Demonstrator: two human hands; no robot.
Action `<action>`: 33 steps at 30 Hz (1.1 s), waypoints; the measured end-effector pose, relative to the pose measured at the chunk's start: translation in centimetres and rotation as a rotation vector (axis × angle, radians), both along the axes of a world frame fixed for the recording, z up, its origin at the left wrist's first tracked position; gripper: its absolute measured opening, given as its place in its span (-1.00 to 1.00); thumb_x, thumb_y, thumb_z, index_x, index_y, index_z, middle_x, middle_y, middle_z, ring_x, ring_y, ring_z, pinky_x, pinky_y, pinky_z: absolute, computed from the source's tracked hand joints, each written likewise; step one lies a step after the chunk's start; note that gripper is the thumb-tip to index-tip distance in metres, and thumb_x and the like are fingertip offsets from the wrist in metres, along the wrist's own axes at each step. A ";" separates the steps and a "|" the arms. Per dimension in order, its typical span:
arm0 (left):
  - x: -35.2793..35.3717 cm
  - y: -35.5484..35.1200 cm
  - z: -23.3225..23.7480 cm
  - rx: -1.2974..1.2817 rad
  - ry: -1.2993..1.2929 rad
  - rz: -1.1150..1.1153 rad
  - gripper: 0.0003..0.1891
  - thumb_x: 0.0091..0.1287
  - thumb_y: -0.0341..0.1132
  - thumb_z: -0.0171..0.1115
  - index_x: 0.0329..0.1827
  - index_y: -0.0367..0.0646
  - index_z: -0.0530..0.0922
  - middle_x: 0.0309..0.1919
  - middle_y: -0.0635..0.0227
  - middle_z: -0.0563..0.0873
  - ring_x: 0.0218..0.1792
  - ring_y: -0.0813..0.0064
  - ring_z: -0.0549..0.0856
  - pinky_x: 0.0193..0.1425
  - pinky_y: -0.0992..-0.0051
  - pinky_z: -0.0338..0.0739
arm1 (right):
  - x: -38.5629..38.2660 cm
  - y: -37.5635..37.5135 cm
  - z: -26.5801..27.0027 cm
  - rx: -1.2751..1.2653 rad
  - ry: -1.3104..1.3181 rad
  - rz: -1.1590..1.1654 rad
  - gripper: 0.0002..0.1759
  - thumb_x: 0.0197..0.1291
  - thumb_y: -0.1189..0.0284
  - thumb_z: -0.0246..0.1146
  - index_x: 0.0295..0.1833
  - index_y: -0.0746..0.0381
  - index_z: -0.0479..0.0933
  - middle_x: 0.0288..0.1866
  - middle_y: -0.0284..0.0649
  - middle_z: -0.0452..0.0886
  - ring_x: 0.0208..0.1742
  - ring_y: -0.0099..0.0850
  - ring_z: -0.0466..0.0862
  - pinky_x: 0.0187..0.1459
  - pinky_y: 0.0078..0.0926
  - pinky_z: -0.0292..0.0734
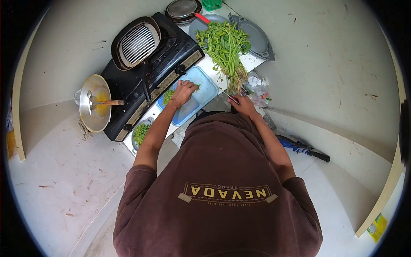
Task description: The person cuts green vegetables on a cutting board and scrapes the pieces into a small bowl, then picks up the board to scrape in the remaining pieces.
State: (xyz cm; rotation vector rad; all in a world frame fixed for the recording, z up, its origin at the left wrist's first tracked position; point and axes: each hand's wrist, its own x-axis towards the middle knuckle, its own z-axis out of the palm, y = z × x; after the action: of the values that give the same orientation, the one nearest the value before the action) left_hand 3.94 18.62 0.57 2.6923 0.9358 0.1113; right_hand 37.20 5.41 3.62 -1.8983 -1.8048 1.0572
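Note:
My left hand point(184, 93) is over the light blue plastic tray point(208, 91), fingers curled down and pressed together on some greens; a bit of green stem point(197, 87) shows at the fingertips. Beside its wrist lies a pile of chopped greens point(168, 97) in the tray. To the right of the tray, my right hand point(244, 105) grips a knife point(233, 100) by its dark handle, with the thin blade pointing up and left. Just beyond that hand lies a big bunch of leafy greens point(229, 53), roots towards me.
A black gas stove point(165, 49) carries a square grill pan point(136, 43) and a metal wok point(95, 103) with a wooden-handled utensil. A small bowl of cut greens point(140, 133) stands at the counter's near left. Grey pans point(254, 36) and a strainer point(182, 8) stand behind. Plastic bags point(257, 88) lie right.

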 end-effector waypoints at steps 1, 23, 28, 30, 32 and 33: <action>0.1 0.1 0.1 0.036 0.015 -0.022 -0.65 0.32 -0.45 0.26 0.15 0.05 0.69 -0.01 0.37 0.72 0.11 0.32 0.61 0.16 0.20 0.29 | 0.0 0.0 -0.2 -0.006 0.004 0.000 -0.44 0.44 -0.10 0.27 -0.16 0.26 0.70 -0.38 0.10 0.73 -0.24 0.16 0.76 -0.15 0.07 0.62; 2.1 -1.2 0.0 -0.824 -0.934 0.830 -0.88 0.53 -0.45 0.25 0.05 -0.18 0.67 -0.04 0.30 0.79 0.00 0.50 0.69 0.20 0.47 0.52 | 0.0 0.3 -0.1 -0.050 0.031 0.006 -0.43 0.43 -0.10 0.28 -0.11 0.26 0.73 -0.37 0.08 0.73 -0.25 0.13 0.76 -0.15 0.05 0.62; 1.8 -1.7 0.0 -0.950 -1.162 0.959 -0.89 0.57 -0.45 0.22 0.06 -0.23 0.63 -0.02 0.27 0.80 0.07 0.50 0.70 0.33 0.51 0.46 | -0.7 0.9 -0.8 0.031 0.068 0.027 -0.49 0.48 0.01 0.30 -0.18 0.31 0.69 -0.46 0.01 0.69 -0.39 0.03 0.71 -0.27 -0.08 0.55; 1.8 -2.0 0.2 -0.942 -1.162 0.991 -0.89 0.58 -0.40 0.24 0.05 -0.19 0.63 -0.03 0.31 0.80 0.06 0.54 0.69 0.28 0.51 0.45 | -1.0 1.4 -0.9 0.021 0.084 0.028 -0.51 0.48 0.03 0.31 -0.18 0.31 0.69 -0.48 -0.03 0.68 -0.42 -0.08 0.72 -0.28 -0.13 0.56; 1.7 -2.2 0.1 -0.959 -1.150 1.035 -0.89 0.58 -0.35 0.25 0.05 -0.15 0.64 -0.03 0.36 0.79 0.06 0.58 0.68 0.22 0.51 0.44 | -1.4 1.9 -1.0 -0.012 0.119 0.026 -0.52 0.48 0.05 0.32 -0.18 0.32 0.69 -0.50 -0.08 0.68 -0.43 -0.20 0.74 -0.28 -0.20 0.57; 1.7 -2.5 0.5 -0.979 -1.139 1.062 -0.89 0.58 -0.33 0.25 0.05 -0.12 0.64 -0.02 0.39 0.79 0.06 0.60 0.67 0.18 0.50 0.43 | -1.7 2.1 -0.6 -0.043 0.166 0.008 -0.51 0.49 0.04 0.32 -0.17 0.32 0.68 -0.49 -0.11 0.69 -0.41 -0.26 0.74 -0.28 -0.23 0.58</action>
State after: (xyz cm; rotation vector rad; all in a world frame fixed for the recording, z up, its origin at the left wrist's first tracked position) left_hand 5.63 16.10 1.10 0.7731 1.3105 0.9460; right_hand 35.53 7.51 3.06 -1.7710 -1.7113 1.2264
